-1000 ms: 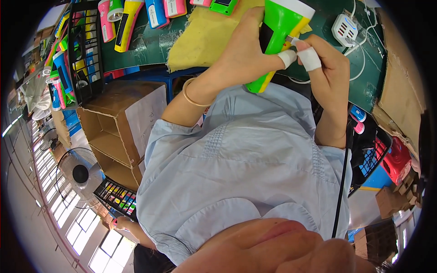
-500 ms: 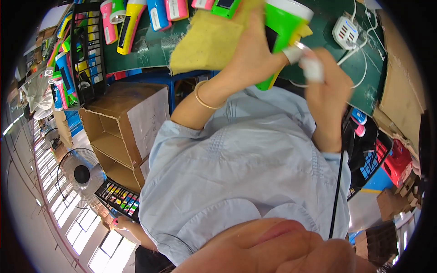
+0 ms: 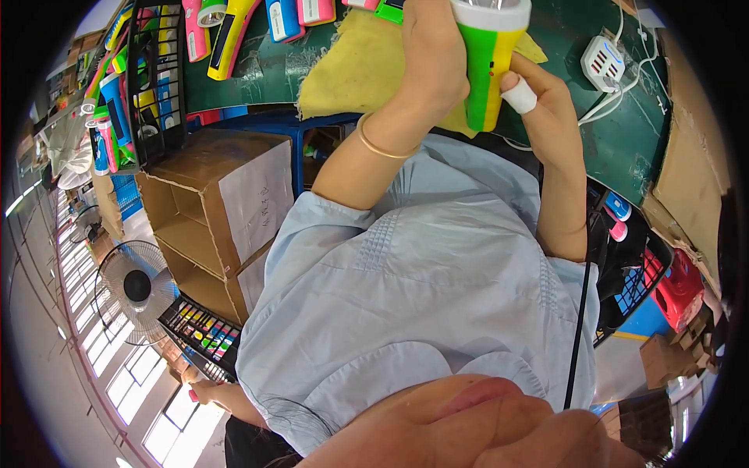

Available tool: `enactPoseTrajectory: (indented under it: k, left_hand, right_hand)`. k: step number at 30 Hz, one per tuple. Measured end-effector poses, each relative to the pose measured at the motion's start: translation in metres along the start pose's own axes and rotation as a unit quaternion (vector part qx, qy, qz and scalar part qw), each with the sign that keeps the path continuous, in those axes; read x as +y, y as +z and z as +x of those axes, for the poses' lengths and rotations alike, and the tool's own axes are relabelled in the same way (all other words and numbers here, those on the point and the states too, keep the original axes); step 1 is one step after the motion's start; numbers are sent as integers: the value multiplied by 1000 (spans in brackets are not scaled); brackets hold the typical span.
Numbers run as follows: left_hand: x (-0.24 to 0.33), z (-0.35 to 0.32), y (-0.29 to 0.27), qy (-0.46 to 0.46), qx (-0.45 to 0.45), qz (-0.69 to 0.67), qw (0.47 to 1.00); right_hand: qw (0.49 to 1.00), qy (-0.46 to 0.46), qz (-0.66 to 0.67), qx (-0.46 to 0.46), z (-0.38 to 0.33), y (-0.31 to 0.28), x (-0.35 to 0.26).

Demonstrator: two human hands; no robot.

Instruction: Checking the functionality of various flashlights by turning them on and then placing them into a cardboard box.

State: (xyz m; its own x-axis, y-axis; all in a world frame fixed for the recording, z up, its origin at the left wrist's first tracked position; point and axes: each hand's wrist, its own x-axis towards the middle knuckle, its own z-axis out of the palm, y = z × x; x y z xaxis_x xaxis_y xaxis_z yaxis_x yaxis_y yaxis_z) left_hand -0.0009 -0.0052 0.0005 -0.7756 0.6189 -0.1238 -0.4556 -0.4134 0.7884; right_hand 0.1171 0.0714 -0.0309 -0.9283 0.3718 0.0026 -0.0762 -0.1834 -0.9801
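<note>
A green and yellow flashlight (image 3: 485, 78) with a white head is held over the near edge of the table, its lens end pointing away from me. Its yellow side, with a small black switch, now shows. My left hand (image 3: 435, 58) is closed round its left side. My right hand (image 3: 550, 109) is closed at the right side, the thumb wrapped in white tape and resting by the yellow edge; some of its fingertips are hidden. Beneath lies a yellow cloth (image 3: 351, 70) on the green tabletop (image 3: 234, 86).
Several colourful flashlights (image 3: 234, 39) lie along the far left. A black wire rack (image 3: 160, 86) holds more. At the right sits a white USB charger (image 3: 602, 64) with cables. Cardboard boxes (image 3: 211, 195) stand left below the table; another person's hand (image 3: 204, 390) shows lower left.
The flashlight has turned, so its yellow side with the switch faces me instead of the green side with the dark panel. My right hand, blurred before, has steadied against it.
</note>
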Motion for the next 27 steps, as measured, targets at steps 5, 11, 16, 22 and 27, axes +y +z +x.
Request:
enactPoseTrajectory:
  k: [5,11,16,22,27]
  left_hand:
    - [-5,1,-1,105,-25,30,994]
    - [11,21,-12,-62,-76,-85,991]
    - [6,12,-14,-88,-78,-196,974]
    - [-3,8,-19,-83,-92,-227,966]
    - [1,21,-6,-60,-26,-64,996]
  right_hand:
    - [997,23,70,4,9,3,5]
    - [982,158,92,-55,12,4,4]
    - [860,-205,-425,194,2,21,-5]
    - [978,-29,-191,76,4,6,-1]
    - [986,135,-22,-93,2,-16,-2]
